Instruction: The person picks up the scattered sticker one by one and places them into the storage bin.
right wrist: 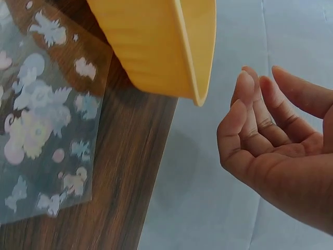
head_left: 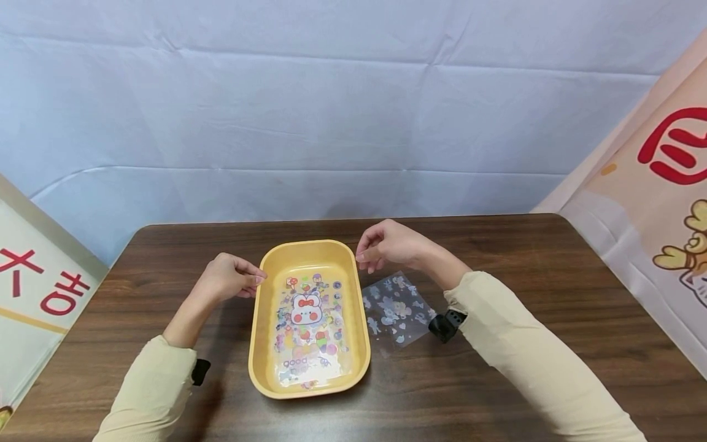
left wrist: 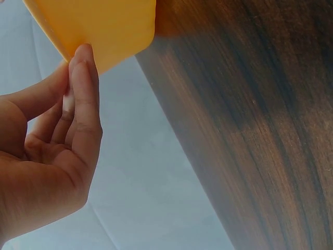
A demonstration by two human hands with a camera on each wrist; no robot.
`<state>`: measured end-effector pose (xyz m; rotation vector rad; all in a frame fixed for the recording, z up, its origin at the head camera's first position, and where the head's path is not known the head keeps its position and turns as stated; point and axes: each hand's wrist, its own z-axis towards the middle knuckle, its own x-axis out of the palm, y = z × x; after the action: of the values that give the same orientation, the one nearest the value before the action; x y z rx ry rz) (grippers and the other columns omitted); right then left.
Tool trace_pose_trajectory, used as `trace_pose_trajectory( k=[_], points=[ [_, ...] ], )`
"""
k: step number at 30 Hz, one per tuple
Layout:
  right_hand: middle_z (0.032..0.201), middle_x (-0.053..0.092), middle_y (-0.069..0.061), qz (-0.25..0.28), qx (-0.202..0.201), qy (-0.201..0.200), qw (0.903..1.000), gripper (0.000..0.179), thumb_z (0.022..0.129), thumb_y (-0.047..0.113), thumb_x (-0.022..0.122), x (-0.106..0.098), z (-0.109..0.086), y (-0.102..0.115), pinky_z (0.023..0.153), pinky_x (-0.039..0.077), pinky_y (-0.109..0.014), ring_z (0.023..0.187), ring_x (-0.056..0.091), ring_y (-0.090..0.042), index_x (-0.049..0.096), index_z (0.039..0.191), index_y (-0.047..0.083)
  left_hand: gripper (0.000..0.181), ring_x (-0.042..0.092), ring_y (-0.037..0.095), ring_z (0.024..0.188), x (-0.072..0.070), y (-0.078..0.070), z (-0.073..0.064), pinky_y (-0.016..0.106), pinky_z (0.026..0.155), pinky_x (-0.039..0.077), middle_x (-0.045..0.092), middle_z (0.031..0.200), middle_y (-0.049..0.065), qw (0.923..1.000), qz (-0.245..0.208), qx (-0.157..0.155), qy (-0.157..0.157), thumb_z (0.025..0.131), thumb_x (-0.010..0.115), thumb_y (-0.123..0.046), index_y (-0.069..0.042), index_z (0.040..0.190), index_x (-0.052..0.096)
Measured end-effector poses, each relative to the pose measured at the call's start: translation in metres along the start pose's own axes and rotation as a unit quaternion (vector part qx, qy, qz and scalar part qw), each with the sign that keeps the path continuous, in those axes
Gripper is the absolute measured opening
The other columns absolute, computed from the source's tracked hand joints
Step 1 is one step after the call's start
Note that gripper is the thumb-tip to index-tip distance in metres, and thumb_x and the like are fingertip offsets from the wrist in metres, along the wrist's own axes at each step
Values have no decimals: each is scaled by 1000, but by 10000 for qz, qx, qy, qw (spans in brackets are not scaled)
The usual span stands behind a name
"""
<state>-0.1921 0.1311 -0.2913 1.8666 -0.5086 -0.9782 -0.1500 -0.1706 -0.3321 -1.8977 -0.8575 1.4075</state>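
A yellow plastic tray [head_left: 358,362] with rounded corners stands on the table. Inside it lies clear sticker sheeting [head_left: 307,310] printed with a white bunny with a red bow and many small colourful pictures. My left hand [head_left: 227,277] pinches the tray's left rim between thumb and fingertips, as the left wrist view shows. Just off the far right corner of the tray hovers my right hand [head_left: 393,244], its fingers loosely bent and nothing in them. In the right wrist view a gap separates these fingers from the tray's rim [right wrist: 192,67].
Right of the tray, under my right forearm, a transparent sticker sheet [head_left: 397,313] with pale figures lies on the dark wooden table [head_left: 497,258]. A light cloth backdrop [head_left: 309,123] hangs behind the table, with printed banners [head_left: 663,245] at both sides.
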Motion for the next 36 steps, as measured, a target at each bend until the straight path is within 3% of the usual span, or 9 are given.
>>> trace_pose_trajectory(
  k=[8,15,21,36],
  points=[
    [75,64,-15,-3,120,-196,9997,6,84,-1,60,-13,-5,-12,62,52,-34,69,61,-32,63,85,-7,19,65,18,64,0,1,0,36,65,56,67,79,13,10000,-12,3,20,86,63,-5,10,97,67],
    [79,65,-17,-20,339,-359,9988,8,84,0,61,-24,-10,-23,64,53,-34,68,62,-25,65,87,-6,19,65,18,65,0,0,-1,36,66,56,68,79,13,10000,-52,-38,23,86,63,-5,10,97,67],
    [77,65,-11,-62,453,-441,9980,12,85,1,60,-33,-14,-32,64,53,-31,69,62,-24,65,90,-9,19,65,20,65,0,0,-1,36,65,56,68,80,13,10000,-39,-23,10,85,64,-6,9,97,67],
    [78,63,-11,-38,708,-626,9955,13,86,4,62,-40,-19,-52,60,50,-30,64,57,-17,63,90,-8,19,65,19,65,0,0,-1,36,66,56,67,79,12,10000,1,-22,21,86,63,-6,9,97,67]
  ],
)
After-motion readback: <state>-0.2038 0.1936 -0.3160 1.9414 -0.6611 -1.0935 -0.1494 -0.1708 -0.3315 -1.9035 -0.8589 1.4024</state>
